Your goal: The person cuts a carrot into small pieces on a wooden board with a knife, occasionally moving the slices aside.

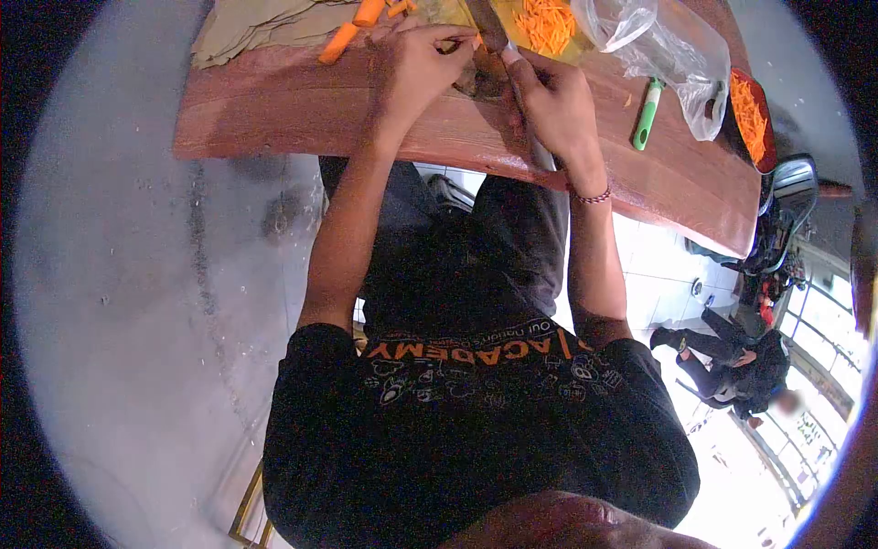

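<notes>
My left hand [416, 69] rests on the wooden table [293, 114], its fingertips pinching a small carrot piece [475, 41] against the board. My right hand [556, 102] is closed around a knife [498, 38]. The blade points away from me, right beside the left fingertips, and the handle end sticks out below the hand. A pile of thin carrot strips [547, 22] lies just beyond the blade. Two whole carrot pieces [340, 41] lie to the left of my left hand.
A crumpled clear plastic bag [660, 44] and a green-handled peeler [647, 113] lie to the right. A dark red dish [766, 137] of carrot strips sits at the table's right end. A beige cloth [251, 27] is at the far left. Beyond the table stand a scooter [788, 197] and a crouching person [741, 366].
</notes>
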`<act>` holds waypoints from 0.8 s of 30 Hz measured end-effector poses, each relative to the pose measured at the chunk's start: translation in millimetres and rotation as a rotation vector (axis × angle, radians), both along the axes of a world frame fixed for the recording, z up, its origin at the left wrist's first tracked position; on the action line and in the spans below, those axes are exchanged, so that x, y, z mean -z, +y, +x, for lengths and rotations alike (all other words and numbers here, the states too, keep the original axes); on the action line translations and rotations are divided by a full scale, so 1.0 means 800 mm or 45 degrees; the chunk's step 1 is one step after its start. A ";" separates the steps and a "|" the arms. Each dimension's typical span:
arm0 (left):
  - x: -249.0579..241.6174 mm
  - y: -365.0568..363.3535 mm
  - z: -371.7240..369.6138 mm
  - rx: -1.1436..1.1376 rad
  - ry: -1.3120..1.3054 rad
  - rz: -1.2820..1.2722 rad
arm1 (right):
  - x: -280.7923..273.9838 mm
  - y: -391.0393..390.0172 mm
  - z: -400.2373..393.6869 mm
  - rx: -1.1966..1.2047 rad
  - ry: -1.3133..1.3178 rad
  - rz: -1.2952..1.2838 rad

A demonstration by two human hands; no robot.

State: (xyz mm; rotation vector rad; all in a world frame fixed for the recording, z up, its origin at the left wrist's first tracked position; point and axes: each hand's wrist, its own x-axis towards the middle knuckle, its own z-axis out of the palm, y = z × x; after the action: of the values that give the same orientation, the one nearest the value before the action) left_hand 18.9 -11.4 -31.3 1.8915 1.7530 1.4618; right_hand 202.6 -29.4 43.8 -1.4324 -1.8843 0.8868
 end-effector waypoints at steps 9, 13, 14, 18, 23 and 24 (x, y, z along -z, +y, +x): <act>0.001 0.001 0.000 0.025 0.024 -0.012 | -0.004 -0.005 -0.004 0.021 -0.012 -0.097; -0.004 0.001 0.000 -0.023 0.062 -0.082 | -0.002 -0.006 -0.007 0.035 -0.081 -0.042; -0.007 -0.001 0.000 -0.020 0.107 -0.121 | 0.000 -0.006 -0.008 0.034 -0.081 -0.043; -0.015 -0.004 0.001 0.035 0.096 -0.134 | 0.004 -0.003 -0.011 0.015 -0.059 0.122; 0.004 0.007 0.001 0.082 -0.153 -0.082 | -0.002 0.018 -0.014 0.033 -0.042 -0.078; 0.009 0.010 0.000 0.082 -0.150 -0.081 | 0.003 0.027 -0.016 0.010 -0.059 -0.011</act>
State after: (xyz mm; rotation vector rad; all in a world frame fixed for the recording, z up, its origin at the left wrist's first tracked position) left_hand 18.5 -3.2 -38.9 1.7749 1.6509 1.4454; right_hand 189.5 -7.8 41.0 -1.4765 -1.9102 0.8662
